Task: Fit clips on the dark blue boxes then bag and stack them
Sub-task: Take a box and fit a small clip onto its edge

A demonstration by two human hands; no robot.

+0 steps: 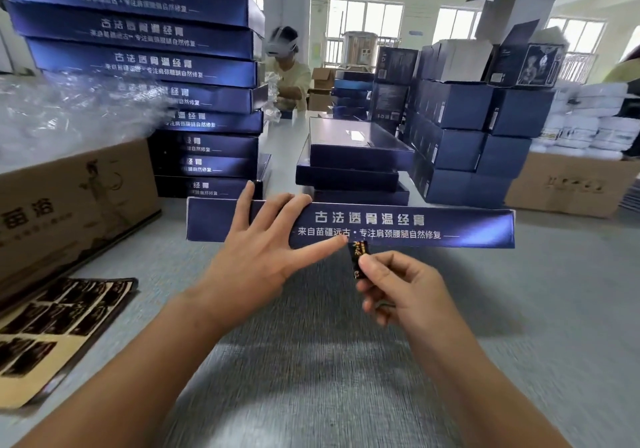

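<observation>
Clip-fitting step. Dark blue box point(398, 228) lies flat on the surface point(311, 361). Our left hand point(263, 243) presses it, fingers spread; right hand point(391, 285) pinches the clip point(356, 257) just below its front edge. Next we'd judge: seat the clip there.

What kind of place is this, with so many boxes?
Probably a packing workshop or warehouse: a tall stack of flat dark blue printed boxes, brown cardboard shipping cartons, and another worker with clear plastic bags at the long grey table.

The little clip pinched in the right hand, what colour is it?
Black with gold markings, seen in the head view.
</observation>
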